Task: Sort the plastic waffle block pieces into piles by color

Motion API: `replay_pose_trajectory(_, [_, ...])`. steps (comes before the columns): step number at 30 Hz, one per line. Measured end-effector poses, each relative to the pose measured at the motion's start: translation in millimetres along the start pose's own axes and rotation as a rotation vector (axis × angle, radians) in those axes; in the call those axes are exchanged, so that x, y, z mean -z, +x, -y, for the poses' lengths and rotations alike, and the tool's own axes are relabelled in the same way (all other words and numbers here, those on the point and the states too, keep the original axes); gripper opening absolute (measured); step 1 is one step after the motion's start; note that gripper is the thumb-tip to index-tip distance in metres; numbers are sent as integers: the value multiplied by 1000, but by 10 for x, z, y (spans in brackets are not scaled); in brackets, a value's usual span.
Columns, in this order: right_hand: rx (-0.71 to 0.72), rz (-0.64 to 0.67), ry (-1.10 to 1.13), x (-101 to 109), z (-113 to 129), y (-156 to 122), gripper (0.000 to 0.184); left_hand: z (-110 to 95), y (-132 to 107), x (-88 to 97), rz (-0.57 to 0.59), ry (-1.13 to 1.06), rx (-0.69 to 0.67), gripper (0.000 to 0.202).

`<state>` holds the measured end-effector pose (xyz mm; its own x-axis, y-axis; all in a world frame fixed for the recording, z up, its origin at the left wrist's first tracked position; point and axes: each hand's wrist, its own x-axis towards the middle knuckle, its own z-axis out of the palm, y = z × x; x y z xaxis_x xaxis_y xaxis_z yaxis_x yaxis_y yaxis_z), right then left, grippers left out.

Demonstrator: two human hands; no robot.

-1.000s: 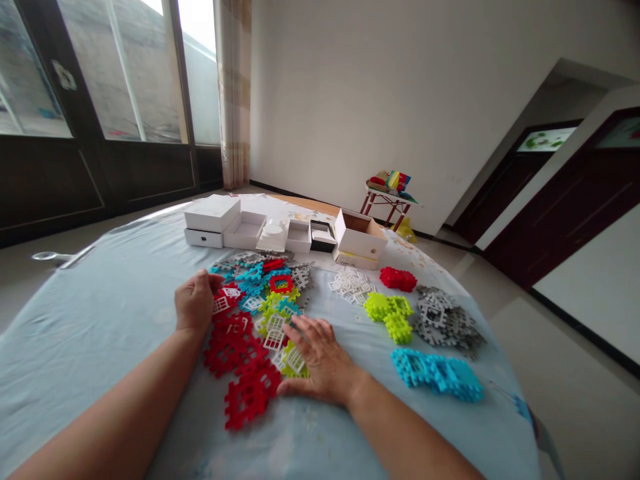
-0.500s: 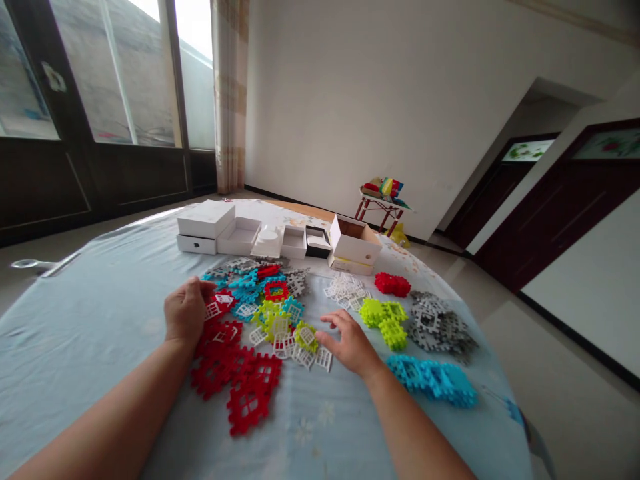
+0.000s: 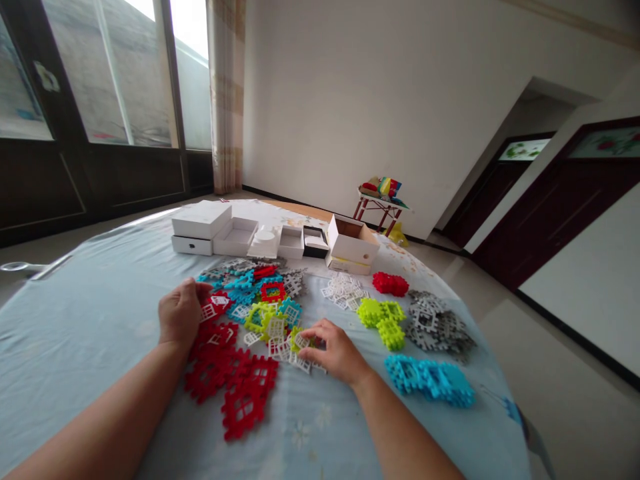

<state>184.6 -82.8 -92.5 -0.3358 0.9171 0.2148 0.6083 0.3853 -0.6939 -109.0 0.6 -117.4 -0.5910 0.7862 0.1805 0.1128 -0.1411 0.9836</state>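
Note:
A mixed heap of flat interlocking plastic tiles lies on the pale blue tablecloth (image 3: 90, 333). Large red tiles (image 3: 235, 383) lie nearest me, with white window pieces (image 3: 280, 347), lime tiles (image 3: 260, 317) and blue tiles (image 3: 240, 283) behind them. My left hand (image 3: 181, 312) rests curled at the heap's left edge, fingers on a red tile with a white insert (image 3: 215, 305). My right hand (image 3: 336, 352) lies on the cloth at the heap's right side, fingers pinching at a small white and lime piece (image 3: 301, 341).
Sorted piles sit to the right: white (image 3: 345, 290), red (image 3: 391, 283), lime (image 3: 383, 317), grey (image 3: 437, 323) and blue (image 3: 433, 380). White boxes (image 3: 203, 223) and an open carton (image 3: 353, 247) line the far side. The table edge drops off at right.
My right hand slid right off the heap, spreading white and lime pieces, then curled its fingers onto a small piece. My left hand stayed put. The camera shifted slightly.

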Motion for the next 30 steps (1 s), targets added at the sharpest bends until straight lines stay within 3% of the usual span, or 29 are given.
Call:
replay_pose_trajectory(9, [-57,-63,-108,-82,34,56,21,-40,-24,-8,0,-14,1,40])
replay_pose_trajectory(14, [25,-104,-264,-92,124,47,12,-53,-29,-7,-2,-13,8,39])
replay_pose_trajectory(21, [52,-287,-303,9,105,48,21,-73,-28,-8,-2,9,10,40])
replay_pose_trajectory(24, [-19,-320,-203,144,-38,108,22,-79,-29,-7,-5,12,15,40])
replay_pose_trajectory(27, [-212,-252,-1,298,-227,227,25,-82,-27,-11,3,5,29,39])
replay_pose_trajectory(30, [-370,-338,238,447,-376,386,30,-82,-23,-22,9,-4,34,40])
